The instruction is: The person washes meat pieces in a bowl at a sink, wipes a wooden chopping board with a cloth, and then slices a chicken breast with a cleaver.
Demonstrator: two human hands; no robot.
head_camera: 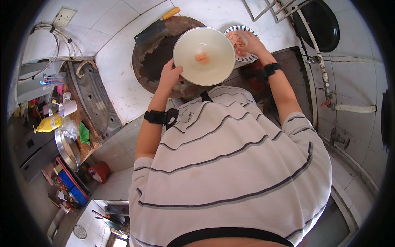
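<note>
My left hand (172,74) grips the left rim of a cream-coloured bowl (205,38), its thumb over the edge. The bowl is tilted so that I see inside. A small clump of pale pink, meat-like pieces (202,57) lies at its bottom. To the right, a white plate with a blue-patterned rim (247,58) holds a pile of chopped pink meat (235,42). My right hand (253,44) is over the plate's right side, fingers and thumb spread at the meat. Its fingertips partly cover the pile, and contact is hard to judge.
A round, dark-stained chopping board (145,66) lies beneath the bowl on the white counter (112,83). On its far edge rests a cleaver (151,33) with a yellow handle. A metal rack (259,14) juts in at upper right; wall pipes (324,72) run along the right.
</note>
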